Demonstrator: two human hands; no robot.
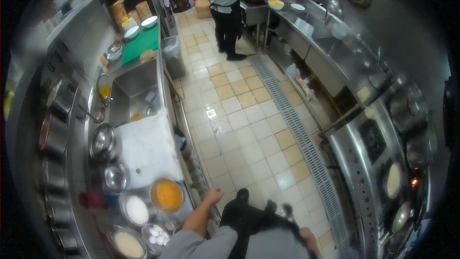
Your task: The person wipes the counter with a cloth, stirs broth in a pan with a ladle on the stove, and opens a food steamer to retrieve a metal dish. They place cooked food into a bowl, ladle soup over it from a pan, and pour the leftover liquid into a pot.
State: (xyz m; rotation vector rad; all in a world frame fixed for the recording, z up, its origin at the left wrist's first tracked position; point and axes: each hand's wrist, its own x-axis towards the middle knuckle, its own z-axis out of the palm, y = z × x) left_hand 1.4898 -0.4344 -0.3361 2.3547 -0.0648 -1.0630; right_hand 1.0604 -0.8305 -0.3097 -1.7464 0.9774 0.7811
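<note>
My left hand (214, 195) hangs beside the counter edge with its fingers curled closed, and nothing shows in it. Nearest to it is a metal bowl (154, 200) of orange-yellow liquid, apart from the hand. My right hand (306, 235) is low in front of me on the right, fingers closed. A blurred, greyish utensil-like shape (287, 209) runs up from it; its kind cannot be made out. On the counter by my left arm are a bowl of eggs (157, 235), a container of white powder (137, 210) and a bowl of pale beige contents (128, 244).
A sink (136, 86) and green cutting board (143, 48) lie farther along the left counter. A co-worker (225, 9) stands ahead at the far stove. A floor drain grate (292, 124) runs along the aisle. At right, a stove (352, 163) carries pans, with a flame (415, 181) visible.
</note>
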